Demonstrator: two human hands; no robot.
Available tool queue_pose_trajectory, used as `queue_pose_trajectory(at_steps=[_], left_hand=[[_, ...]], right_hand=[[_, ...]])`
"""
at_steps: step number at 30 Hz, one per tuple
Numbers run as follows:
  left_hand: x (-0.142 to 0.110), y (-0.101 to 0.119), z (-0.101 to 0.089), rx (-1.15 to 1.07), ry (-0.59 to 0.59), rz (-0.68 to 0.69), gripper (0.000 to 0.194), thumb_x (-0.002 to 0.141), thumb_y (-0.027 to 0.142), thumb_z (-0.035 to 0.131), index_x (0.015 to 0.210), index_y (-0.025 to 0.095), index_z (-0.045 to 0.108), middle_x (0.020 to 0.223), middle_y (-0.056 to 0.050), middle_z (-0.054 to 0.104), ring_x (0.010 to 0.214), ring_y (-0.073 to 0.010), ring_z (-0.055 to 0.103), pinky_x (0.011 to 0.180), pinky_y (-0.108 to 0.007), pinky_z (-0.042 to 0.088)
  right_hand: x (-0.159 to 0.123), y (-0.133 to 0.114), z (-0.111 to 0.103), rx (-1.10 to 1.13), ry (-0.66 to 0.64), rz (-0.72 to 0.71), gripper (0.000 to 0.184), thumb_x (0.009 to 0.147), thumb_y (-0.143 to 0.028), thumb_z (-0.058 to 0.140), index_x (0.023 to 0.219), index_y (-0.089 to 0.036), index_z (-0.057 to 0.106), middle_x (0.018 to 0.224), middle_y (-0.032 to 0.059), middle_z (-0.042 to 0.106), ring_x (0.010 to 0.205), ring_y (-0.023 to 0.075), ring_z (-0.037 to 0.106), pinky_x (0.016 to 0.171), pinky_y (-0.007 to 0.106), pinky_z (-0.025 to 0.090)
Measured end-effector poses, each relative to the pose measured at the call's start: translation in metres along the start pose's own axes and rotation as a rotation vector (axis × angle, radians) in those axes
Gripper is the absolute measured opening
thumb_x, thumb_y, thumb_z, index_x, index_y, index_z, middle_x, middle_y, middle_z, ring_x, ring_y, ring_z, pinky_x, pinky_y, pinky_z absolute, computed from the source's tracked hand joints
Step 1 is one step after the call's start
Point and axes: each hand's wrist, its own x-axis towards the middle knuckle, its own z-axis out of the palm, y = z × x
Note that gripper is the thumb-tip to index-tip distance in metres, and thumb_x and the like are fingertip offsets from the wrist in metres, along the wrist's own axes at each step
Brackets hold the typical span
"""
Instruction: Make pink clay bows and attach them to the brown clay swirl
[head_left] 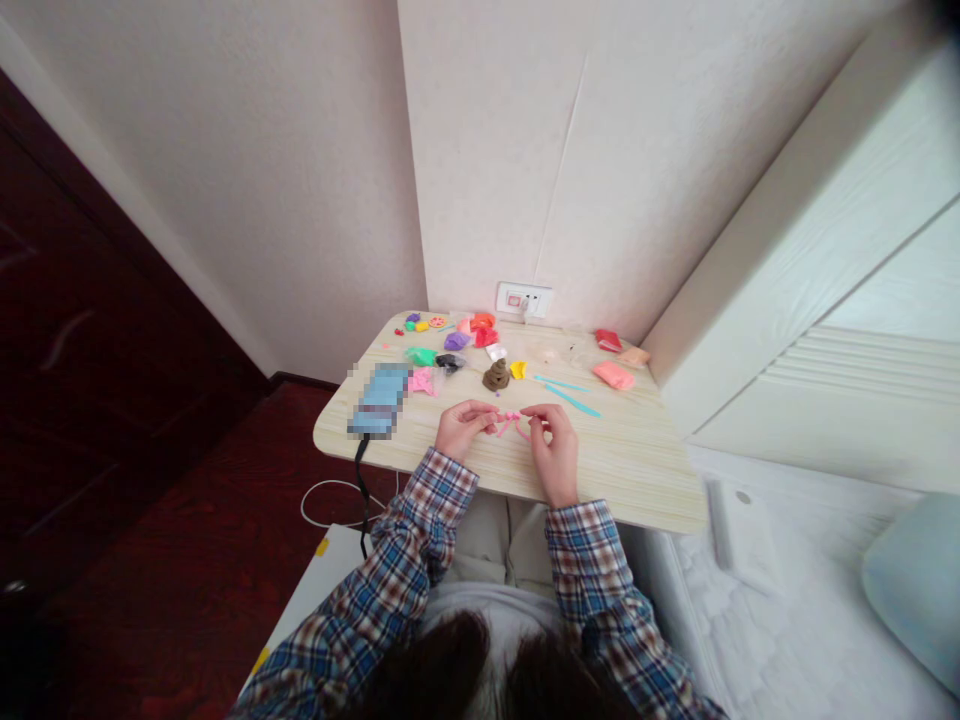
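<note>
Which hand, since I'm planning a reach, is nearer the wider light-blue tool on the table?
Right. The right hand is just on the near side of the wider light-blue tool; the left hand is farther off to the left.

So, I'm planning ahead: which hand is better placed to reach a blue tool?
Probably the right hand: the blue tools lie just beyond it, while the left hand is farther, across the pink piece.

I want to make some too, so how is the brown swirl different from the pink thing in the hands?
The brown swirl is a thick, coiled mound; the pink thing has thin strips.
The brown swirl stands on the table, untouched; the pink thing is at the fingertips of the left hand and right hand.
Each looks like just one colour.
</note>
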Motion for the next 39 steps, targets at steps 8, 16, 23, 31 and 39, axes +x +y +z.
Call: queue_pose_trajectory(at_steps=[8, 16, 23, 31, 39], left_hand=[[0.002, 0.001, -0.002, -0.093, 0.053, 0.028, 0.033, 0.089, 0.032, 0.056, 0.118, 0.015, 0.054, 0.118, -0.009, 0.058, 0.1, -0.0215, 0.06, 0.083, -0.042, 0.053], [-0.004, 0.008, 0.001, -0.133, -0.009, 0.039, 0.031, 0.089, 0.031, 0.056, 0.116, 0.015, 0.056, 0.116, -0.009, 0.059, 0.099, -0.021, 0.061, 0.083, -0.042, 0.053], [-0.004, 0.005, 0.001, -0.065, -0.057, 0.051, 0.032, 0.089, 0.032, 0.056, 0.117, 0.015, 0.055, 0.117, -0.009, 0.059, 0.099, -0.0213, 0.06, 0.083, -0.042, 0.053], [0.0, -0.001, 0.0, 0.098, -0.157, 0.063, 0.032, 0.089, 0.032, 0.056, 0.117, 0.015, 0.055, 0.117, -0.009, 0.059, 0.099, -0.0213, 0.061, 0.083, -0.042, 0.053], [-0.004, 0.002, 0.003, 0.175, -0.223, 0.063, 0.032, 0.089, 0.033, 0.056, 0.115, 0.015, 0.056, 0.115, -0.009, 0.06, 0.097, -0.021, 0.061, 0.082, -0.041, 0.053]], right_hand=[[0.0, -0.005, -0.001, 0.03, -0.002, -0.014, 0.021, 0.091, -0.033, 0.053, 0.095, -0.014, 0.061, 0.094, 0.003, 0.062, 0.086, 0.0149, 0.06, 0.076, 0.035, 0.051], [0.001, -0.018, -0.001, 0.091, -0.105, -0.094, 0.016, 0.091, -0.024, 0.046, 0.097, -0.02, 0.061, 0.094, 0.0058, 0.059, 0.083, 0.0162, 0.056, 0.068, 0.03, 0.048], [0.0, -0.015, 0.001, 0.103, -0.117, -0.116, 0.017, 0.089, -0.023, 0.05, 0.104, -0.022, 0.058, 0.096, 0.0057, 0.057, 0.082, 0.0167, 0.056, 0.068, 0.032, 0.049], [0.001, -0.019, 0.001, 0.114, -0.189, -0.174, 0.02, 0.087, -0.025, 0.056, 0.106, -0.023, 0.058, 0.097, 0.0056, 0.056, 0.084, 0.0178, 0.056, 0.07, 0.033, 0.049], [0.002, -0.018, 0.002, 0.097, -0.158, -0.187, 0.007, 0.087, -0.019, 0.055, 0.091, -0.021, 0.059, 0.088, 0.0043, 0.058, 0.082, 0.018, 0.055, 0.068, 0.033, 0.047]])
